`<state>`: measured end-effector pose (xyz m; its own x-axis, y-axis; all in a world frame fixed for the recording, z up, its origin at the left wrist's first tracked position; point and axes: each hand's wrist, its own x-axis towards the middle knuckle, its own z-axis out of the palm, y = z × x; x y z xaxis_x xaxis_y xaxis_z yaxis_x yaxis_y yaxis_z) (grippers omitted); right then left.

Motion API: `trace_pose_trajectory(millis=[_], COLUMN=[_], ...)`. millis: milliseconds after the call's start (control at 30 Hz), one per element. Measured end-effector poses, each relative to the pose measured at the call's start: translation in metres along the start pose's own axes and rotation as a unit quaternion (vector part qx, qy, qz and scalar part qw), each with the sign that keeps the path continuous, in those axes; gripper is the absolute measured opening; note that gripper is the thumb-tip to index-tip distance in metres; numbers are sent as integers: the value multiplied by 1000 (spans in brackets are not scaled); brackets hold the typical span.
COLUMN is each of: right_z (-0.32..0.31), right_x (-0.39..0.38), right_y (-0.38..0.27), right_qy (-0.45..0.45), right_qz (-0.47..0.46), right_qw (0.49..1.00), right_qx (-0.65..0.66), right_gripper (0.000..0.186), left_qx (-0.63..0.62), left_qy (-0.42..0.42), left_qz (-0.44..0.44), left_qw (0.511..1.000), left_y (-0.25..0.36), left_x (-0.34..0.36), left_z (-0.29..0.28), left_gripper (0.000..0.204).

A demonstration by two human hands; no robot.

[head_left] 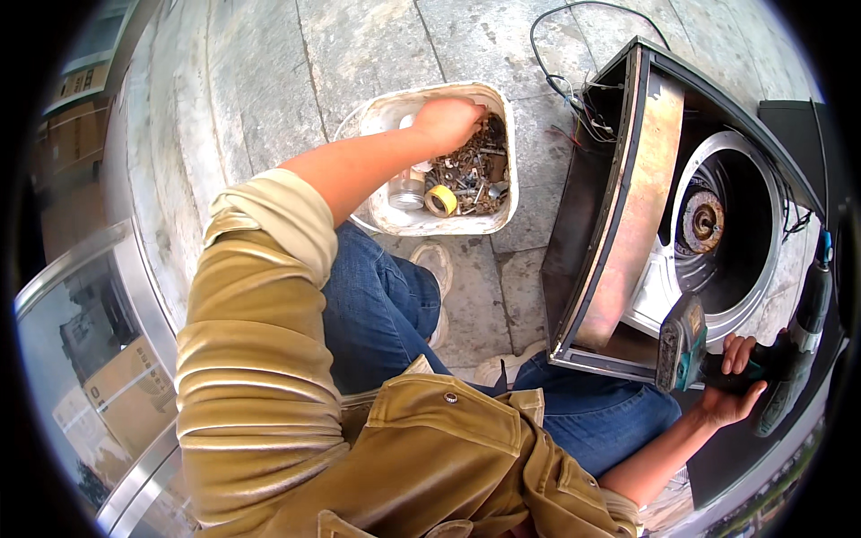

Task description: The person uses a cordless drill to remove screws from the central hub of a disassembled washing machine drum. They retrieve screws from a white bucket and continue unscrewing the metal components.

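Observation:
My left hand (447, 125) reaches into a white plastic bucket (372, 125), its fingers curled down among a heap of loose screws and metal bits (480, 166). The fingertips are hidden there, so what they pinch does not show. Beside the heap lie a clear jar (406, 191) and a roll of yellow tape (440, 201). At the right, my right hand (728, 394) is wrapped round the grip of a dark and teal cordless drill (803, 345). The drill's battery (683, 345) points left and its chuck end points away from me.
An opened dark metal casing (592, 260) stands right of the bucket. Inside is a round metal housing (762, 161) with a rusty hub (702, 222). Loose wires (587, 117) and a black cable (538, 40) trail from its far end. A glass-panelled metal frame (134, 269) stands at the left.

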<state>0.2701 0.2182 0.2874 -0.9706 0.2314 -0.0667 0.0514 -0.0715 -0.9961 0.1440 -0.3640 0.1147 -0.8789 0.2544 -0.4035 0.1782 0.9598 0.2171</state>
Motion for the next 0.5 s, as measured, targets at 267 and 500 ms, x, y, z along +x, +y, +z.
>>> trace_pose_trajectory(millis=[267,500], right_z=[6,64], right_x=[10,-13], right_y=[8,-21], right_qy=[-50,-173], right_qz=[7,75], right_qw=[996,968], right_qx=[77,163], right_gripper=[87,73], left_qx=[-237,-750], left_qy=[-140,-83], left_qz=[-114,-77], left_qw=[954,652], left_y=[1,63], left_x=[-51,-73], left_z=[-87,-166], left_gripper=[13,14])
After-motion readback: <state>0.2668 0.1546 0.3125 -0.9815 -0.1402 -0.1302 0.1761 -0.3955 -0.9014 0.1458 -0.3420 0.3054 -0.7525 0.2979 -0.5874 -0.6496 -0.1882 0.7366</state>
